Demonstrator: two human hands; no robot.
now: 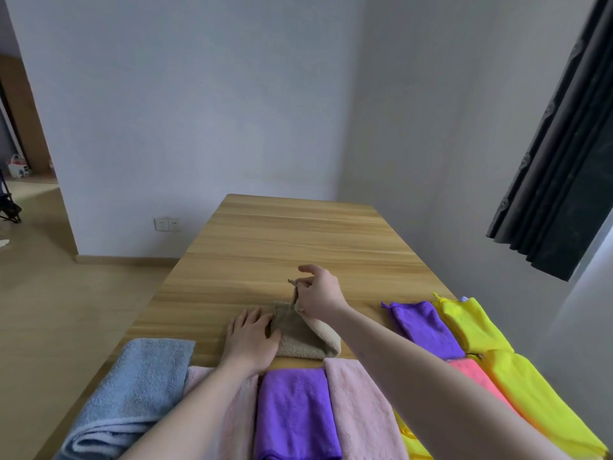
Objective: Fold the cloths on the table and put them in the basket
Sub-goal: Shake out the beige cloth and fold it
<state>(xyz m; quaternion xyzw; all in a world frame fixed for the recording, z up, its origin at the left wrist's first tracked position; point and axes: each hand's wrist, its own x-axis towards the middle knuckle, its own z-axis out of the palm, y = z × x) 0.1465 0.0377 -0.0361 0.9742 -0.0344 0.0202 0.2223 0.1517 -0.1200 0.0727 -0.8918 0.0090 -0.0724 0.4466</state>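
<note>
A: Item in hand?
B: One beige cloth [303, 338], laid on the table [282, 240] just beyond the near row, partly folded; a corner is being lifted over it.

A: Stock still listed as open?
B: A blue cloth [132, 390], two pink cloths [358, 410], a purple cloth [295, 413] along the near edge; a second purple cloth [424, 330], yellow cloths [471, 323] and a coral cloth [474, 376] to the right. Whether these count as finished folds cannot be told. No basket is seen, so nothing is recorded as put away; the task is judged early.

A: Left hand?
B: The left hand [250, 340] is pressed flat on the beige cloth's left edge, fingers straight and spread.

A: Right hand?
B: The right hand [318, 295] is raised above the cloth's far side, its loop and corner pinched between thumb and finger, forefinger extended.
</note>
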